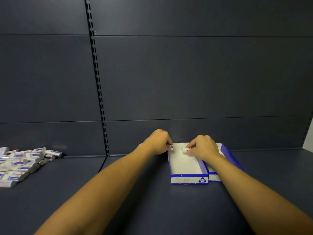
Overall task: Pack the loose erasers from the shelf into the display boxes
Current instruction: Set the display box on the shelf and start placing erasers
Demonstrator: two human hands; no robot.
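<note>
Each grip pinching one eraser, left hand [160, 141], right hand [202, 146], two display boxes [188, 179], loose pile [22, 164].

Matt metal shelf [135, 192] — printed cardboard display box [189, 179]

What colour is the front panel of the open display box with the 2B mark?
The front panel is blue with a white band and a blue 2B triangle, clearest in the head view.

Two display boxes stand side by side on the shelf [152, 200], the left box [186, 179] just beside the right box [227, 155], both near the back panel [186, 82]. A heap of loose erasers [22, 165] lies well apart, far left.
</note>
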